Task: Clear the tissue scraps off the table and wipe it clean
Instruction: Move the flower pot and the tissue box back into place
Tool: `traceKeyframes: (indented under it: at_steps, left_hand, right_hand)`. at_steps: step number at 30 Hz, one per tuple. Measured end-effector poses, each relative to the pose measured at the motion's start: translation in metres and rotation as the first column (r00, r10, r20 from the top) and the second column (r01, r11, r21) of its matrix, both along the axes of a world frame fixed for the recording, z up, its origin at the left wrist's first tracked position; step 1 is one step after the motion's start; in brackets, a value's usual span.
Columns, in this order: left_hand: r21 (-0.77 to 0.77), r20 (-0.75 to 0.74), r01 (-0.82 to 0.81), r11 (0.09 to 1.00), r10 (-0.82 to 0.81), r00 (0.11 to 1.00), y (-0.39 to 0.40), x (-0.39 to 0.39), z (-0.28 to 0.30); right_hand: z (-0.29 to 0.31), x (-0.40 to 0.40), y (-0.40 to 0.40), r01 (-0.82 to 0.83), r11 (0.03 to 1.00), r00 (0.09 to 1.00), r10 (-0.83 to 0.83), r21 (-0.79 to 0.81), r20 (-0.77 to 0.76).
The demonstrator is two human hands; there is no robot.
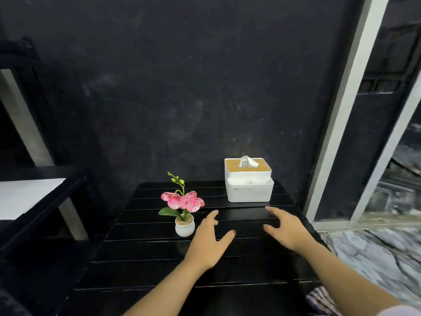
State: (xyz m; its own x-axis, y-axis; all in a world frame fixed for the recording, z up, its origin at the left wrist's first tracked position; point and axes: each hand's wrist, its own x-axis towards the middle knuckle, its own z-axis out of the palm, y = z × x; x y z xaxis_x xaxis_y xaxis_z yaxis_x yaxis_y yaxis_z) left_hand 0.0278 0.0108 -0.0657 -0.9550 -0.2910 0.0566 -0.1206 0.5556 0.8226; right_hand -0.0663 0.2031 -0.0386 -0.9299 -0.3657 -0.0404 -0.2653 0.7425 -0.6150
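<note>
A black slatted table (145,265) fills the lower middle of the head view. At its far right stands a white tissue box (248,189) with a tan lid and a white tissue (247,161) sticking up from the slot. My left hand (208,244) hovers over the middle of the table, fingers spread, holding nothing. My right hand (288,229) is beside it to the right, just in front of the tissue box, also spread and empty. I see no tissue scraps on the tabletop.
A small white pot with a pink artificial orchid (184,213) stands just left of my left hand. A dark wall rises behind the table. A black bench (34,201) is on the left, and a marble floor (376,254) and door frame on the right.
</note>
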Motion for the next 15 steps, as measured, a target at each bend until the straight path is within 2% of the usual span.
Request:
traceKeyframes:
  at_steps: [7,15]
  left_hand:
    - [0.004,-0.039,0.012,1.0,-0.012,0.999,0.007,-0.082,0.017]
    - [0.021,-0.051,-0.029,0.999,0.03,0.998,-0.005,-0.168,0.006]
  right_hand:
    - [0.01,-0.058,0.003,0.047,0.999,0.997,-0.048,-0.025,-0.053]
    - [-0.002,-0.131,-0.02,0.086,0.979,0.991,-0.103,-0.185,-0.087]
